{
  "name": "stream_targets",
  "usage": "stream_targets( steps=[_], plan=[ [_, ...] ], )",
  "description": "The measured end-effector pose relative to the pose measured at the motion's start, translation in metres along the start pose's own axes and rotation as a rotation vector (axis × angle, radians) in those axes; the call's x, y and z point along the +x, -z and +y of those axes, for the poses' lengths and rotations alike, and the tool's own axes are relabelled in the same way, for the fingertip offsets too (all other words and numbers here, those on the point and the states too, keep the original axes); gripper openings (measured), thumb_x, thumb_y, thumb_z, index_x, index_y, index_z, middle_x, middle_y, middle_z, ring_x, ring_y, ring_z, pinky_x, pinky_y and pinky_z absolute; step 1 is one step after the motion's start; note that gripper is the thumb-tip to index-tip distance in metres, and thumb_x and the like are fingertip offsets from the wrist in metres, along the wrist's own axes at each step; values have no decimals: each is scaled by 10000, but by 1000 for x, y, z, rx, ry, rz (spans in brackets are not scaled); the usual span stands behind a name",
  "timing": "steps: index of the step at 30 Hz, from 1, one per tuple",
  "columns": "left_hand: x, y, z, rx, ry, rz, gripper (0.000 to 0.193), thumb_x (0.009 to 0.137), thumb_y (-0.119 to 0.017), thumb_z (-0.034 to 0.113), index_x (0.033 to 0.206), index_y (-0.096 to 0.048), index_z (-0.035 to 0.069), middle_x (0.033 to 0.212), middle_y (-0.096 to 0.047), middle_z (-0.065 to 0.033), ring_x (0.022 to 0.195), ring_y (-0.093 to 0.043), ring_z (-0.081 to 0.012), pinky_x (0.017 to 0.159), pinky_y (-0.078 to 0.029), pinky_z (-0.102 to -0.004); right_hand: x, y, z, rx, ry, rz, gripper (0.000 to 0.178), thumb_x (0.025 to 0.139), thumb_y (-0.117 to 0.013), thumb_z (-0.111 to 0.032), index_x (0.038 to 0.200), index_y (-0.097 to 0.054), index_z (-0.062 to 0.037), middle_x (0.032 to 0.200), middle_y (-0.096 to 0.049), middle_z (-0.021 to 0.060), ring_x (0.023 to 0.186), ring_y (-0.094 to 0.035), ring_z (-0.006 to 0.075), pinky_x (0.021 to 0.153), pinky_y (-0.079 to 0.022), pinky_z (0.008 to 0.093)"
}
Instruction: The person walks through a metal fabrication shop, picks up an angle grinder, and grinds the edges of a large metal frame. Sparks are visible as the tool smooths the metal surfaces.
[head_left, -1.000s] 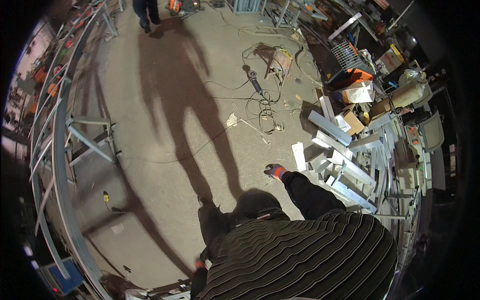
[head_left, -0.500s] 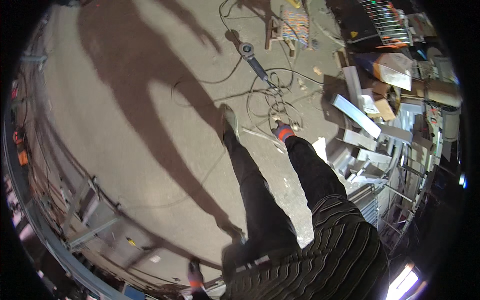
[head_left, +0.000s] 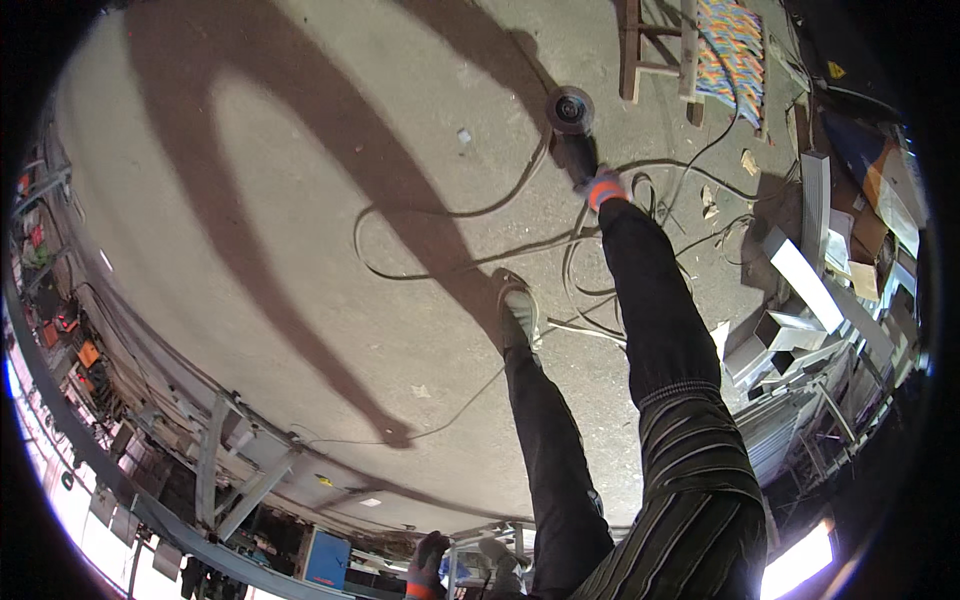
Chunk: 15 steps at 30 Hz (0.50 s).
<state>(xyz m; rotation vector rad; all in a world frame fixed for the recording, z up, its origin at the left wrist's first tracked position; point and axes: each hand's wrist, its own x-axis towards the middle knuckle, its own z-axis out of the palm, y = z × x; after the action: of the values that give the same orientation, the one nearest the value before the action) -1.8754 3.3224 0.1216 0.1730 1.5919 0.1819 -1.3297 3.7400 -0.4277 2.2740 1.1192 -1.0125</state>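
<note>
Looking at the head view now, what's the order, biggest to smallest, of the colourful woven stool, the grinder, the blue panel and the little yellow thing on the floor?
1. Woven stool, even cut off by the picture's edge
2. Grinder
3. Blue panel
4. Yellow thing

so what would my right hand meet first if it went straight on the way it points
The grinder, it seems: its dark body lies directly ahead of the right hand. Depth is unclear; they may already touch.
</note>
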Motion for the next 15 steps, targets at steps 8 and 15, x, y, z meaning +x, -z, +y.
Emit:
stream_targets(
  steps=[8,15],
  plan=[
    [64,-65,112,48,-77,-72,400,1013,-577,13,1408,-530,-35,1308,-654,-144,1200,-632,-209,1056,-494,-311,-207,3,13,55,574,-200,462,1004,-479,-499,964,-759,-134,853,-727,198,791,-700,416,713,-535,544],
    [58,-119,247,-58,-286,-391,489,1030,-547,237,1458,-488,7,1383,-604,-156,1273,-593,-286,1095,-474,-401,-495,174,-63,560,613,-711,751,822,-729,-662,1231,-676,-34,1031,-732,234,1043,-705,310,896,-530,407]
  ],
)
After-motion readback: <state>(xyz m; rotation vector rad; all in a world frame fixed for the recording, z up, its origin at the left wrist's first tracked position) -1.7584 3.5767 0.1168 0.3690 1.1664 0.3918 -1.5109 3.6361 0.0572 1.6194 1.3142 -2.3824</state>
